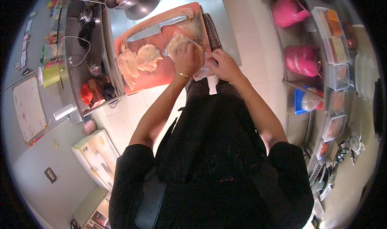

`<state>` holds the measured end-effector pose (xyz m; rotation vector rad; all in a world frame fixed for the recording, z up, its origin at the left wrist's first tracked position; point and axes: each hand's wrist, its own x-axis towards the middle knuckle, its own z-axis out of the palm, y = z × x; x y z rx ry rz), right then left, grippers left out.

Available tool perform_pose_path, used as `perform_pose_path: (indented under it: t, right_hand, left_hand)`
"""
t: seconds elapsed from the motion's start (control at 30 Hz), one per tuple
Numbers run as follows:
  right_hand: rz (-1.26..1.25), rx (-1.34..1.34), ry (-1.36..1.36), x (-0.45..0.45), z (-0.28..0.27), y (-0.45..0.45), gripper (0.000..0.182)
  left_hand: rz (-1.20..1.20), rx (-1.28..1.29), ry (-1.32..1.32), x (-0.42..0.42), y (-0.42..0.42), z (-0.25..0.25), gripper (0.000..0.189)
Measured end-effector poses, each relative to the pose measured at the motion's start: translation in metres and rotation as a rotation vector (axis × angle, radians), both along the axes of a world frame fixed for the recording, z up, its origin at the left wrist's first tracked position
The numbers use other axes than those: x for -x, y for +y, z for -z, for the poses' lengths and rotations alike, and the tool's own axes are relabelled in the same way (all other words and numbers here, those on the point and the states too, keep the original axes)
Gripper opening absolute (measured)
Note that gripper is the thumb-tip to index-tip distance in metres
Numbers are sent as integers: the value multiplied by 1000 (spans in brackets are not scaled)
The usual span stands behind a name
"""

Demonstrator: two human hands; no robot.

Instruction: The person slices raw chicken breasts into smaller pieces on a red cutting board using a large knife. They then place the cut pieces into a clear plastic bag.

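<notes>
My left hand, with a gold bracelet at the wrist, lies over a flat piece of pale raw meat that looks like chicken. Clear plastic film or a bag shows around this piece; whether the fingers grip the meat is hidden. Beside it, my right hand pinches the crumpled near end of a clear plastic bag at the board's edge. Two more flattened meat pieces lie left on the red cutting board. A large kitchen knife rests behind them, its blade towards the left.
Metal bowls stand behind the board on the steel table. A dark checked cloth lies along the board's right side. Shelving at right holds pink gas cylinders and plastic food boxes. A cluttered metal shelf stands left.
</notes>
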<state>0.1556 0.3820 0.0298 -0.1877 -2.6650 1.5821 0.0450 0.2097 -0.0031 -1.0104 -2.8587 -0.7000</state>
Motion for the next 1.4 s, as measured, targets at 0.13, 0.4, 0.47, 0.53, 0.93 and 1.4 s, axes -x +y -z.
perform_pose_path:
  t: [0.13, 0.4, 0.47, 0.53, 0.93, 1.4]
  right_hand:
    - [18, 1, 7, -5, 7, -6, 26]
    - [27, -41, -77, 2, -4, -9, 28]
    - [67, -43, -74, 3, -1, -9, 28]
    - [126, -47, -84, -3, 9, -12, 29]
    - [448, 326, -338, 33, 11, -29, 49]
    - [202, -9, 176, -25, -13, 13, 28]
  left_hand:
    - [80, 8, 125, -16, -6, 5, 54]
    - [121, 283, 85, -15, 1, -24, 76]
    - [77, 196, 39, -4, -3, -22, 78]
    - [-8, -14, 20, 8, -9, -16, 80]
    - [-176, 246, 58, 50, 7, -2, 91]
    - [-331, 151, -139, 64, 9, 3, 99]
